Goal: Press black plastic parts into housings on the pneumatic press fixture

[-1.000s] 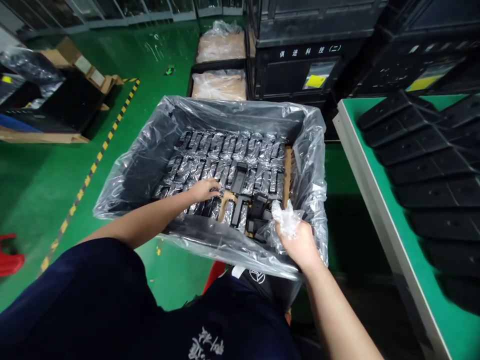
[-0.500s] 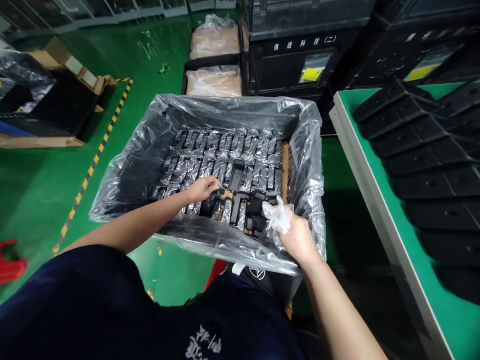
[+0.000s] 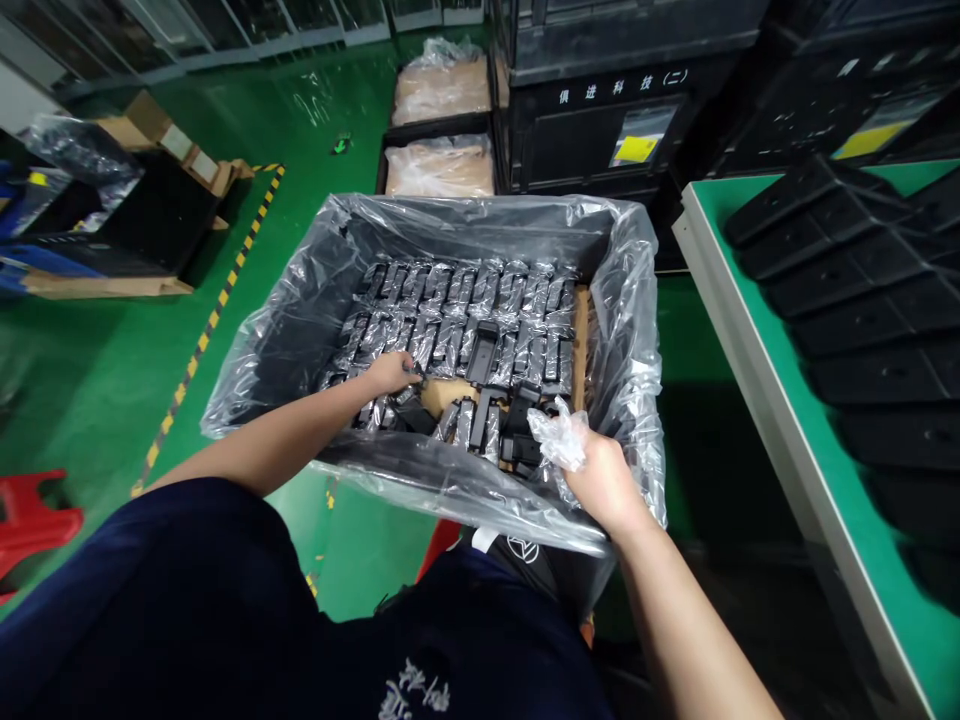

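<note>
My left hand (image 3: pixel 391 374) is inside the lined bin, its fingers pinched on the end of a black plastic part (image 3: pixel 414 376); most of that part is hard to make out. My right hand (image 3: pixel 604 480) is closed around crumpled clear plastic bags (image 3: pixel 561 436) at the bin's near right. Between the hands, several unwrapped black parts lie loose, among them an upright-lying long tray-like part (image 3: pixel 482 355) and another one (image 3: pixel 519 450) on its side. Behind them, rows of bagged black parts (image 3: pixel 457 290) fill the bin. Brown cardboard (image 3: pixel 442 396) shows in a gap.
A clear liner (image 3: pixel 262 310) drapes over the bin's rim. To the right, a green-topped table (image 3: pixel 739 270) carries stacked black parts (image 3: pixel 862 320). Black crates (image 3: pixel 577 140) stand behind. A red stool (image 3: pixel 34 520) and yellow-black floor tape (image 3: pixel 202 340) are on the left.
My left hand has shifted left within the bin, and more brown cardboard shows beside it. My right hand keeps its hold on the crumpled bags. The view has turned slightly left.
</note>
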A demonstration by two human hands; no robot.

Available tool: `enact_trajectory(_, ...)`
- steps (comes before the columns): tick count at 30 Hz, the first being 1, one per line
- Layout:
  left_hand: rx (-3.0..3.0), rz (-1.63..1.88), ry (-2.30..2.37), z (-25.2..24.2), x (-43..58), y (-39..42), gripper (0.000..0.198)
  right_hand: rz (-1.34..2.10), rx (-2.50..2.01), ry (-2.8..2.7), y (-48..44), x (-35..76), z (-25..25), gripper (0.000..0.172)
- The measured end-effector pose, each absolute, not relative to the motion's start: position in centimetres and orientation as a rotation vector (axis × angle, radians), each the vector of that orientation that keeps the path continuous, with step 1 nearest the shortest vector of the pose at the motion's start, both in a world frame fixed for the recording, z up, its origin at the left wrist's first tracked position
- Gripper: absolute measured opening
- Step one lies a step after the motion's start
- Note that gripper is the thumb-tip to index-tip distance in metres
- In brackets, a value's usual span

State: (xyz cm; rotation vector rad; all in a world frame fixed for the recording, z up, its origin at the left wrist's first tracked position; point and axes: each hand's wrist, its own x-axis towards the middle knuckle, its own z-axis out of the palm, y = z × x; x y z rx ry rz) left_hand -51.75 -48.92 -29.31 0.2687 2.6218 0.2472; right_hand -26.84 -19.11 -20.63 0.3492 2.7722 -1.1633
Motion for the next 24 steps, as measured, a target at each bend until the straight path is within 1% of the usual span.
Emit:
enact_trajectory(4, 0.293, 0.127, 2.583, -29.6, -52.2, -48.3, 0.025, -1.122, 0.329, 2.784, -19.1, -26.9, -20.7, 0.031)
enact_trajectory(8, 0.379, 0.147, 2.566, -29.6, -52.4, -48.5, 0.024, -1.108, 0.338, 2.793, -19.2, -26.9, -20.6, 0.027)
enact_trajectory(11, 0.474, 0.258, 2.588, -29.1, -52.0, -48.9, 0.023, -1.107, 0.339, 2.796, -19.2, -26.9, -20.5, 0.025)
enact_trajectory(16, 0.661, 0.552, 2.701, -27.0, -50.5, -49.9, 0.011, -1.120, 0.329, 2.796, -19.1, -26.9, -20.7, 0.026)
enact_trajectory(22, 0.710, 0.842, 2.732, -24.8, -49.2, -49.3, 0.014, -1.101, 0.336, 2.791, -19.2, -26.9, -20.6, 0.027)
enact_trajectory(24, 0.679, 0.904, 2.739, -24.0, -48.8, -48.3, 0.013, -1.119, 0.350, 2.781, -19.1, -26.8, -20.6, 0.030)
